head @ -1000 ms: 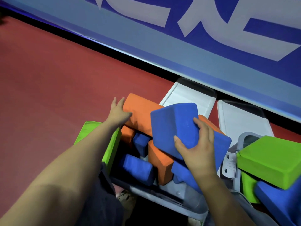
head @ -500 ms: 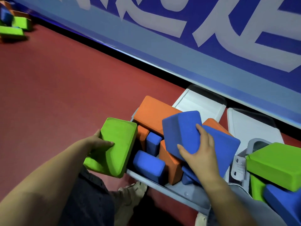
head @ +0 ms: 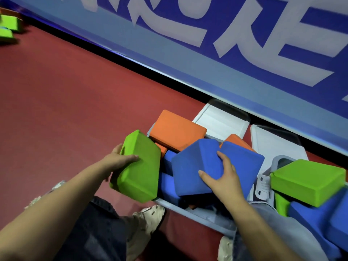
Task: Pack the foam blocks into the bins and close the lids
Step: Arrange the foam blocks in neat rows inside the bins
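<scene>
A: How far along are we?
B: Midway. The left hand grips a green block at the near bin's left rim; the right hand clasps a blue block atop the heap.
A: Lids?
B: Both lids lie open behind, near the floor's far edge. Stray blocks remain there.

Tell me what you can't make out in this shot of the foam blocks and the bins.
All in the head view:
- Floor of the near bin: covered by foam blocks.
- Left hand's fingertips: hidden behind the green block it grips.
- Right bin: its contents run past the right edge.
- Blocks at far left: cut by the edge, blurred.
- Right hand on the blue block: palm side unseen.
</scene>
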A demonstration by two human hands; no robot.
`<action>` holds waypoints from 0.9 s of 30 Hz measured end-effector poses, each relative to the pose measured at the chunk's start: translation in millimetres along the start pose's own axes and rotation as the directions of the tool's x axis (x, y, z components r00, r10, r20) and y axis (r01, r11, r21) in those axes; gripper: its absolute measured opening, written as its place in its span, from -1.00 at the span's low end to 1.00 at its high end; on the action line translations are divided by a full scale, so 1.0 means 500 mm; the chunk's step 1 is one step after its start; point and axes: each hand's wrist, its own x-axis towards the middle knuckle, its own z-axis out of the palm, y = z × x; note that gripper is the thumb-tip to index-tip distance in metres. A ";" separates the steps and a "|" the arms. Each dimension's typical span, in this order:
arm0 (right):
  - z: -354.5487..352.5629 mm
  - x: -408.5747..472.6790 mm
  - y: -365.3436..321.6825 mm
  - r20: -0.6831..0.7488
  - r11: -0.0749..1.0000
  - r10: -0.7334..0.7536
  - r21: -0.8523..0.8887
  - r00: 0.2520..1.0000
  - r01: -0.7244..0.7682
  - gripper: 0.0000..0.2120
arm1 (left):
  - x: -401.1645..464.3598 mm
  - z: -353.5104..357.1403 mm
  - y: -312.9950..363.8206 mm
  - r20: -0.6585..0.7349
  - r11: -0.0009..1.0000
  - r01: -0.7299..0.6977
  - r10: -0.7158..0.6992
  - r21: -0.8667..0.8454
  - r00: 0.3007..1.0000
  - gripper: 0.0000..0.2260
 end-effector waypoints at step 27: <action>-0.128 -0.057 0.017 -0.344 0.966 -0.243 -0.002 0.907 0.258 -0.27 | -0.168 0.309 0.007 0.632 0.991 0.105 -0.028 -0.086 0.774 -0.59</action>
